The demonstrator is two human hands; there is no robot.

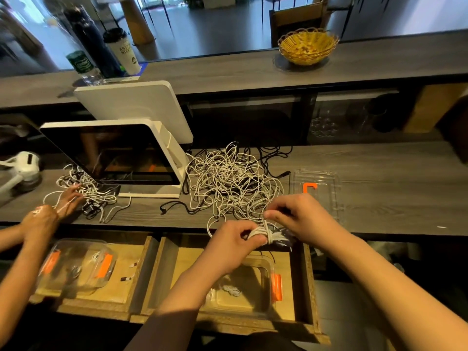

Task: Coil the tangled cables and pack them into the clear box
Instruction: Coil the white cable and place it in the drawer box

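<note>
Bystander items, counter and raised shelf.
A white point-of-sale terminal [119, 158] stands at the left of the dark wood-grain counter [379, 188], its dark screen tilted up; a second white panel [131, 105] backs onto it. A white handheld device [24, 168], partly cut off, sits at the far left edge. On the raised shelf [228, 69] behind: a yellow woven basket [307, 45] on a dark round mat at right; at left a lidded paper cup [122, 50], a tall dark bottle [92, 39] and a clear bottle with a green label [82, 64], grouped close together. Two open wooden drawers [149, 269] sit below the counter edge.
</note>
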